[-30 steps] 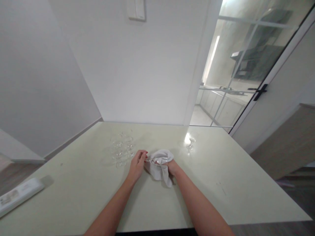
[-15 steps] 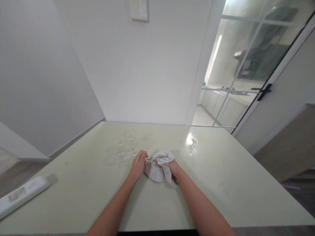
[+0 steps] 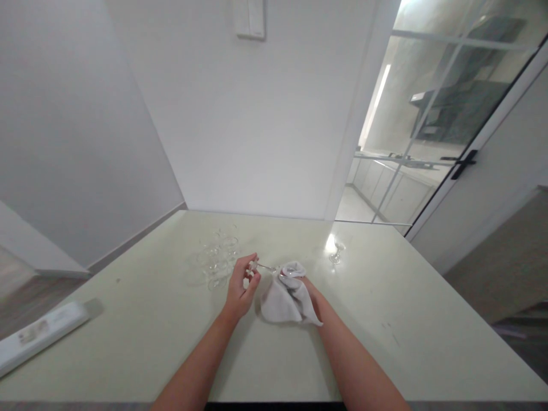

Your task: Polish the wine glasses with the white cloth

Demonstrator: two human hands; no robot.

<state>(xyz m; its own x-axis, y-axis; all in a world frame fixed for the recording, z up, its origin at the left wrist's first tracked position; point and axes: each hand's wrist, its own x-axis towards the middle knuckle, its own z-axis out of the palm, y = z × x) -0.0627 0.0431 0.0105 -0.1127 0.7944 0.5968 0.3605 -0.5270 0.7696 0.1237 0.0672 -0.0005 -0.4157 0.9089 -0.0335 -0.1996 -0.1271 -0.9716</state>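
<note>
Your left hand [image 3: 243, 285] grasps a clear stemmed glass [image 3: 266, 267] at its foot end, the thumb below and the fingers curled above it. The glass lies nearly level in the air in front of you, its stem running from your left hand toward the cloth and its bowl end over on the right. Your right hand [image 3: 308, 285] grasps a pale grey cloth [image 3: 282, 303] around that bowl end; its fingers are mostly covered by the folds, so you cannot tell just how they are set. Part of the bowl shows through an opening at the top of the cloth, and the loose corners hang down toward your right forearm.

Just beyond your left hand and to its left, a cluster of clear glasses [image 3: 220, 257] stands close together on the pale bench [image 3: 171, 342]; their outlines blur into one another, so the count is hard to make out. To the right, well apart from that cluster, a lone goblet [image 3: 336, 252] stands upright beside a bright reflection. At your far left, near the bench's edge, lies a long white object [image 3: 45, 332] with a blurred patch on top. Beyond the bench you face a plain white wall [image 3: 257, 125] with a white switch plate [image 3: 249, 20], and a glazed door with a black handle [image 3: 464, 164] stands on the right.
</note>
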